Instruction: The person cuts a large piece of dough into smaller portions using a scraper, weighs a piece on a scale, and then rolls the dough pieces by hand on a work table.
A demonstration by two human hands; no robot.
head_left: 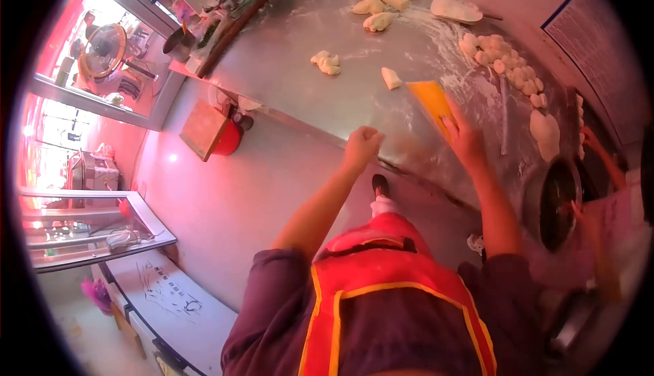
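My right hand (464, 137) grips a yellow dough scraper (428, 97), its blade at the metal table (354, 22). By the scraper's far corner lies a small piece of dough (390, 78). My left hand (364, 146) is closed over the near table edge, and its curled fingers hide whatever they may hold. A cluster of dough pieces (326, 63) sits farther left. Larger dough pieces (373, 5) rest at the far side, near a flat oval of dough (456, 11). Many small dough balls (504, 59) lie in a floury group at the right.
A rolling pin (504, 114) and a long dough piece (545, 133) lie at the right. Beyond them another person's hands (591, 141) work around a dark round pan (553, 202). A red bucket (228, 139) with a wooden board stands on the floor left.
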